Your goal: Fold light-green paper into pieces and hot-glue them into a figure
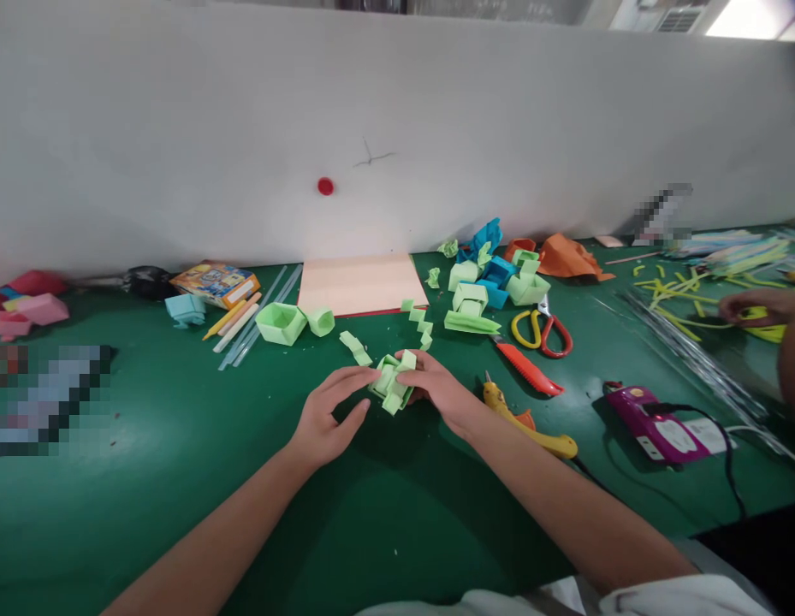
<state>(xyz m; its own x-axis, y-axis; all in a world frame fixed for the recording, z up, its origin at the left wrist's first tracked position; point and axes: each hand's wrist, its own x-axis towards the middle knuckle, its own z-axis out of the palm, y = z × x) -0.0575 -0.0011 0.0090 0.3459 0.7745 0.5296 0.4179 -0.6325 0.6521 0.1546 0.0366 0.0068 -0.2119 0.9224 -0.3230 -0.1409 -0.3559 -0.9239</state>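
Two hands meet on one folded pale-green paper piece (392, 383), near the middle of the dark green felt-like table top (179, 445); can't tell if it rests on the top or is lifted. Right hand (443, 393) pinches it from the right, fingers curled over the top. Left hand (326, 421) has its fingers loosely spread, index tip at the piece's left edge; can't tell whether it grips or only touches.

Risks, as I judge them: it's thin paper w/ many stepped creases, so too hard a squeeze could flatten or tear a fold, and a slack left-side hold could let the pleats spring open. Yellow plastic glue gun (530, 425) lies just beside the right wrist; a sideways move could bump it, poss. a burn if hot (can't tell). Orange plastic utility knife (525, 366) & scissors w/ yellow and red loop handles (543, 330) lie near too.

Materials: the paper is matte, crisp-edged, boxy. Square open pale-green paper boxes (280, 322) and a flat pink card sheet (362, 282) lie further back. Another person's hand (756, 305) is well apart, far right.
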